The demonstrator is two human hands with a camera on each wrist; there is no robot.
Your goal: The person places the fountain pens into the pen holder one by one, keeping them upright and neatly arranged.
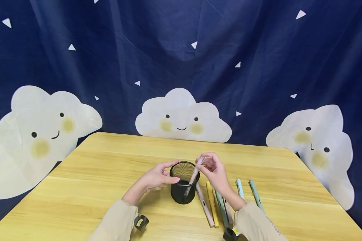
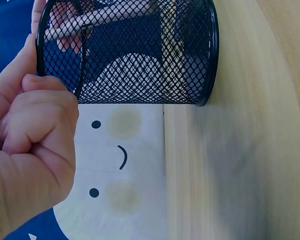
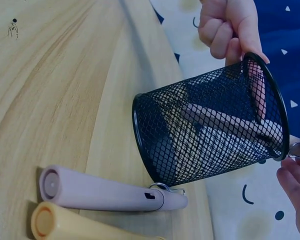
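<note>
My left hand [image 1: 155, 176] grips the rim of a black mesh pen cup [image 1: 181, 194], its thumb at the near side and a finger at the far side. My right hand [image 1: 216, 170] pinches the upper end of a pale pink pen [image 1: 195, 174] over the cup's right rim. The pen slants down inside the cup, its lower part visible through the mesh in the right wrist view. Just right of the cup, another pale pink pen [image 1: 205, 207] and a yellow pen [image 1: 212, 207] lie on the wooden table [image 1: 87, 187].
Further right lie a green pen [image 1: 221, 208], a mauve pen [image 1: 228, 213] partly behind my right forearm, a light blue pen [image 1: 239, 188] and a teal pen [image 1: 255, 193]. A dark blue curtain [image 1: 163, 43] with white clouds hangs behind the table's far edge.
</note>
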